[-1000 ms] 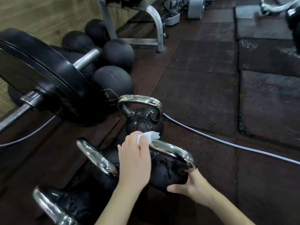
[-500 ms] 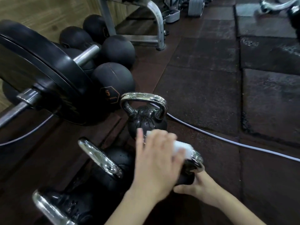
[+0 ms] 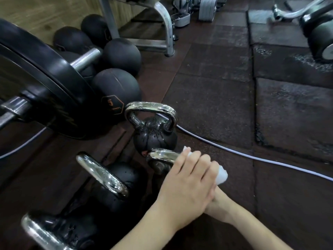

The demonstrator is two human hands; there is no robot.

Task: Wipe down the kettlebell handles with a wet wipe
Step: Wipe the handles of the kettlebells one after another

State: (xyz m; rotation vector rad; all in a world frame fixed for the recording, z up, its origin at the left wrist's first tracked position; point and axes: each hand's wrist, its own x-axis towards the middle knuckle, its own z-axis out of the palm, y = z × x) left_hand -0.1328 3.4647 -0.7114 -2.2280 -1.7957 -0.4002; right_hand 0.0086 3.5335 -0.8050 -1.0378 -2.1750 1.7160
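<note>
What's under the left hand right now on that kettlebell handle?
Under the left hand white wet wipe shows at the fingertips, pressed round the chrome handle. The handle's right end, most of that kettlebell's body and the right hand are covered.

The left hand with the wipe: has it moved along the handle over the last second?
Yes. The left hand carried the wet wipe rightward along the chrome handle, from its left end toward its right end.

Medicine balls (black) beside barbell plate.
</note>
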